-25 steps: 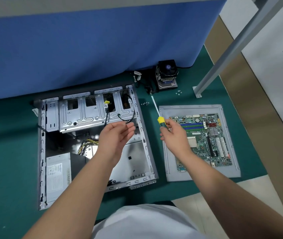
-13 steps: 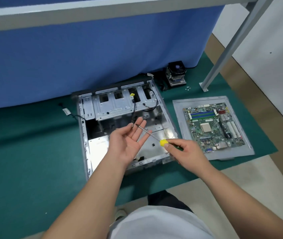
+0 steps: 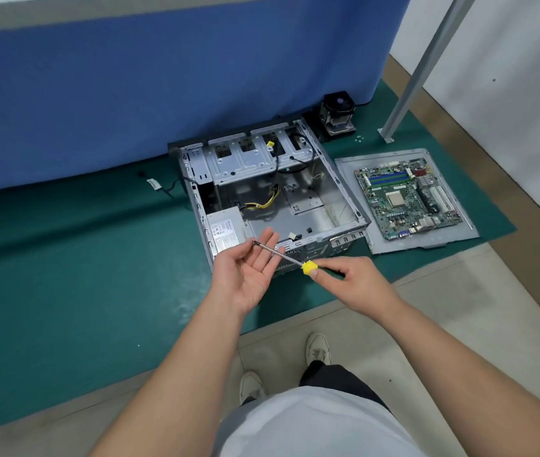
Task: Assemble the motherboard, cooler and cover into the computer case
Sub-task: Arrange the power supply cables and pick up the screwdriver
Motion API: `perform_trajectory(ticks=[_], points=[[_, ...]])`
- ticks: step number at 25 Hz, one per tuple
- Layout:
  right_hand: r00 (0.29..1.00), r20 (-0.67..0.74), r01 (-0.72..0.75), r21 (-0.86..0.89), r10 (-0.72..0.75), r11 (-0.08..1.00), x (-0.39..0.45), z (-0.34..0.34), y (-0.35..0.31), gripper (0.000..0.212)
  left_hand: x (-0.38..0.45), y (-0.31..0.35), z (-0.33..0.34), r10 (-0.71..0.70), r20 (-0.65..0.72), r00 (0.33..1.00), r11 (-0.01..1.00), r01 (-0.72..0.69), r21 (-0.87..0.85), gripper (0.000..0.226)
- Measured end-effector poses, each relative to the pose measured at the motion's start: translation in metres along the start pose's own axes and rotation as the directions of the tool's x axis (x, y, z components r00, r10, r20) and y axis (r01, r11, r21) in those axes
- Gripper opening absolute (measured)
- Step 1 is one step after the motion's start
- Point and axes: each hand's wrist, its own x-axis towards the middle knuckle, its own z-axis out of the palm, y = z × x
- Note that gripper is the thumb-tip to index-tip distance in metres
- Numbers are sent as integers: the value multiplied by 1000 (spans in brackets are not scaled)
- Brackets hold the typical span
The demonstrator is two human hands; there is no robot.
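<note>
Above the case (image 3: 271, 199), both hands sit lower (screwdriver (image 3: 281, 255) unchanged).

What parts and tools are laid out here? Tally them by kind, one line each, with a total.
Computer case: 1
Motherboard: 1
Cover panel, under the motherboard: 1
Cooler: 1
Screwdriver, gripped by the right hand, its tip over the open left hand: 1
Total: 5, leaving out the small screws near the cooler, which are too tiny to count.
</note>
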Motion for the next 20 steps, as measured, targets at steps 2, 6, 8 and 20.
perform_trajectory(ticks=[2, 6, 8, 20], points=[[1000, -3, 29, -23, -29, 999, -4, 1, 0, 26, -5, 0, -2, 11, -21, 1000, 1000, -11, 14, 15], [998, -3, 61, -110, -62, 992, -8, 4, 0, 31, -11, 0, -6, 34, -63, 997, 992, -26, 122, 16], [992, -17, 116, -227, -123, 967, -11, 8, -4, 32, -12, 0, -7, 67, -85, 994, 975, -47, 215, 17], [821, 403, -561, 432, 405, 707, -58, 77, 18, 27, -12, -21, -41, 3, -260, 966, 893, 115, 435, 10]])
